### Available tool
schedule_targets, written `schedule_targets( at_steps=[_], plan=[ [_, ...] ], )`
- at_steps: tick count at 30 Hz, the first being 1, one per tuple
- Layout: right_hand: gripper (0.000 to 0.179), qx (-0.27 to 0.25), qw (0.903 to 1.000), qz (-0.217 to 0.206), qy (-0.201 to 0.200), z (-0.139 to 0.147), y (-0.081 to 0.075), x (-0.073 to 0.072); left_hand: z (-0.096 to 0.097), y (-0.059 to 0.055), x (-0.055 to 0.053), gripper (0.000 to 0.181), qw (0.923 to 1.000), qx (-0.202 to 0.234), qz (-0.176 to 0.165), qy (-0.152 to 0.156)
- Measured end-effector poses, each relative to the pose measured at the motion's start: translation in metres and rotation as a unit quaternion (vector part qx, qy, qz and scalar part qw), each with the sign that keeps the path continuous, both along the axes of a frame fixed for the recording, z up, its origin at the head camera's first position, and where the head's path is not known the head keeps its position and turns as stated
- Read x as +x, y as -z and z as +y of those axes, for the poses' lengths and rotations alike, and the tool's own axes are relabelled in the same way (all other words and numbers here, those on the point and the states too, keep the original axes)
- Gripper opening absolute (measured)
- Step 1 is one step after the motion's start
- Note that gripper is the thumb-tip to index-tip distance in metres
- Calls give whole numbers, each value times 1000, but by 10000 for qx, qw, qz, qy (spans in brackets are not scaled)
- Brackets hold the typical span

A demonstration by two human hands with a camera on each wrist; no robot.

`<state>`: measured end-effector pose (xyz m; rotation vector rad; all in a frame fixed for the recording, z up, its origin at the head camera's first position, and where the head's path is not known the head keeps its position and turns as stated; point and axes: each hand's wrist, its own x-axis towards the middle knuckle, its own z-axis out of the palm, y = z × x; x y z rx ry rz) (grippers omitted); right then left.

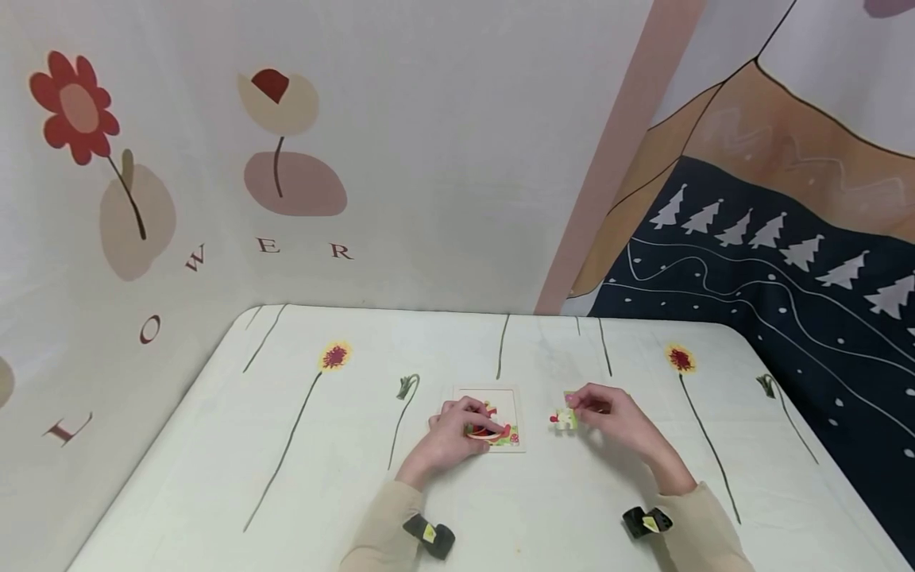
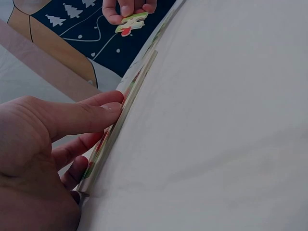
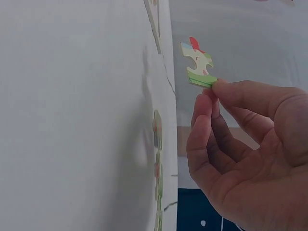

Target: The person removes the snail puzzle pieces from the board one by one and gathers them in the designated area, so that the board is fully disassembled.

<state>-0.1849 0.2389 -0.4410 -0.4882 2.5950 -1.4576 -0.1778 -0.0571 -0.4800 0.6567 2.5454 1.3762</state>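
A square puzzle board [image 1: 509, 393] lies on the table, its lower part showing a red and green picture. My left hand [image 1: 452, 435] rests on its left side, with the fingers reaching over the picture and the thumb by the near edge. In the left wrist view those fingertips [image 2: 111, 109] touch the board, which is seen edge-on. To the right, my right hand [image 1: 618, 415] pinches a jigsaw piece [image 3: 199, 67] between thumb and fingers, lifted above the table. The piece is cream and green with a red tab.
Several loose jigsaw pieces [image 3: 158, 130] lie in a row on the table in the right wrist view. The white tablecloth [image 1: 286, 508] carries printed flowers and stems. Printed curtains [image 1: 443, 159] rise behind the table and at both sides.
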Motion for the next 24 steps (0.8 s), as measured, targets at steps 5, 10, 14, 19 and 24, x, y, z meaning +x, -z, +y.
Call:
schedule_targets(
  at_steps=[5,10,14,19,24],
  plan=[
    [8,128,9998,68,152,10,0,3,0,-1,0,26,10000,15,-19,-4],
    [8,109,9996,32,266,20,-2,7,1,0,0,26,10000,-13,4,-16],
    [8,164,9992,69,358,28,-2,8,0,0,0,26,10000,-20,7,-18],
    [9,311,9980,1,545,36,-3,9,0,0,0,26,10000,-54,34,-7],
    [9,468,9970,25,616,44,-3,10,0,0,0,26,10000,-20,45,5]
  ],
)
